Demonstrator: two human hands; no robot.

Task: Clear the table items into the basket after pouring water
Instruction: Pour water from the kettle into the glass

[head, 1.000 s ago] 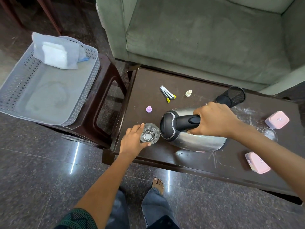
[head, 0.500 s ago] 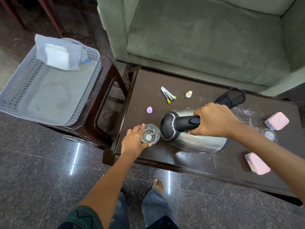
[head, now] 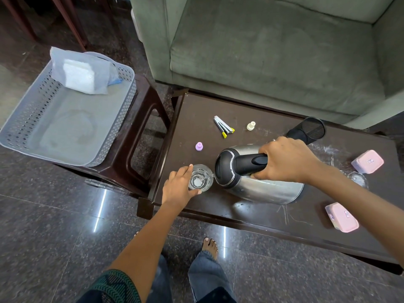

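On the kettle, the right hand covers the handle's rear; the forearm half-hides a glass object.

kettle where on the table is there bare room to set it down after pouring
Best bare patch: the table front strip between the kettle and the near pink box. Another is the far left corner, bordered by the purple cap and the yellow-tipped pens. The right end is crowded: far pink box and mesh cup.
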